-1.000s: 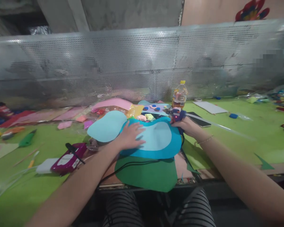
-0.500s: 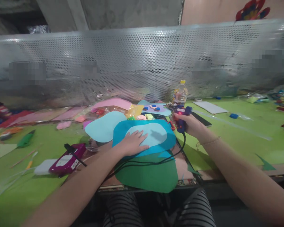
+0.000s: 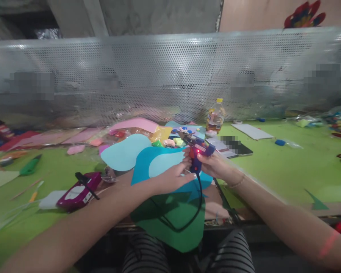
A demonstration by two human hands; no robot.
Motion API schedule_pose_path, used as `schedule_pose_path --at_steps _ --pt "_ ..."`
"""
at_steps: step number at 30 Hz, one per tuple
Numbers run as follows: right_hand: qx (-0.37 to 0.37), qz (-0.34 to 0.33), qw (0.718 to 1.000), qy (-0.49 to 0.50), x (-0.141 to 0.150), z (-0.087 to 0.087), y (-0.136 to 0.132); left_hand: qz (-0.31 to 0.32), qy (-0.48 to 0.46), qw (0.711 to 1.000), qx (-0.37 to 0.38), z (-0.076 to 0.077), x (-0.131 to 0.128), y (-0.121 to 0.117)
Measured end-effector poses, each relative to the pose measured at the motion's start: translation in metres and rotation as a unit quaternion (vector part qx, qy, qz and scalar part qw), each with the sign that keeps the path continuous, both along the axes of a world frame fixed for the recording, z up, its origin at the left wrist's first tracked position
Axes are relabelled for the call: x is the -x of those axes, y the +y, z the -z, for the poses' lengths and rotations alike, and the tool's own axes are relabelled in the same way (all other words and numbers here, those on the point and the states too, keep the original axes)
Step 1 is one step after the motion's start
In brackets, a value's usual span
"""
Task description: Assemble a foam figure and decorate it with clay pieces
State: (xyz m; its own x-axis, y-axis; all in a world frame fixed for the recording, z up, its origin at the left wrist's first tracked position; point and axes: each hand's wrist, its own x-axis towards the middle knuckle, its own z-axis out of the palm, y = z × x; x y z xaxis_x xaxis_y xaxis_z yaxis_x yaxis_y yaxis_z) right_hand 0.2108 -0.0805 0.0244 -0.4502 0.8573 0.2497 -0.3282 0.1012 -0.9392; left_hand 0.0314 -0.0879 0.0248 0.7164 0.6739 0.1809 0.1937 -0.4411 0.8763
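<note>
My right hand holds a dark blue glue gun with a lit red light. Its nozzle points up and away to the left, and a black cord hangs in a loop below. Against the front of the handle, the fingers of my left hand are curled; whether they grip the gun or the paper is hidden. Beneath both hands lies a bright blue paper cutout with a pale blue patch on top. Under these is a green paper cutout, its tip past the table edge.
A light blue cutout lies to the left, near a purple power strip. Behind stand a bottle and a perforated metal screen. A phone and white board lie right; clay lumps sit beyond the papers.
The glue gun first moved right, then came left and nearer. My left hand left its flat position on the pale patch and closed beside the gun. The green cutout slid toward me.
</note>
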Motion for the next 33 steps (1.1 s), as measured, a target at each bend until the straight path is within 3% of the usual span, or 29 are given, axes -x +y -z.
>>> schedule_pose_path --at_steps 5,10,13,17,21,24,27,30,33 --pt "-0.042 -0.008 0.999 0.0 0.0 0.003 -0.003 -0.057 -0.085 0.99 0.101 0.013 -0.014 0.005" --pt "-0.054 -0.025 0.998 -0.036 0.003 0.0 -0.012 -0.054 -0.006 0.998 0.015 0.007 -0.007 -0.007" --pt "-0.056 -0.003 0.997 -0.055 0.005 0.001 -0.013 -0.087 0.024 0.996 -0.006 -0.001 -0.004 -0.019" --pt "-0.03 -0.018 0.998 -0.057 0.003 -0.001 -0.01 -0.117 -0.082 0.984 0.102 -0.007 0.002 -0.027" --pt "0.008 -0.052 0.987 -0.15 -0.007 -0.006 -0.004 -0.213 -0.227 0.93 0.195 -0.021 0.027 -0.023" --pt "0.033 -0.057 0.983 -0.17 -0.013 -0.006 0.001 -0.321 -0.32 0.876 0.167 -0.039 0.061 -0.011" --pt "0.036 -0.077 0.983 -0.162 -0.014 -0.004 0.004 -0.409 -0.409 0.799 0.166 -0.055 0.099 0.011" --pt "0.035 -0.099 0.98 -0.168 -0.014 -0.005 0.003 -0.49 -0.422 0.742 0.178 -0.059 0.135 0.037" --pt "0.032 -0.105 0.978 -0.179 -0.014 -0.005 0.003 -0.539 -0.389 0.735 0.137 -0.057 0.164 0.059"
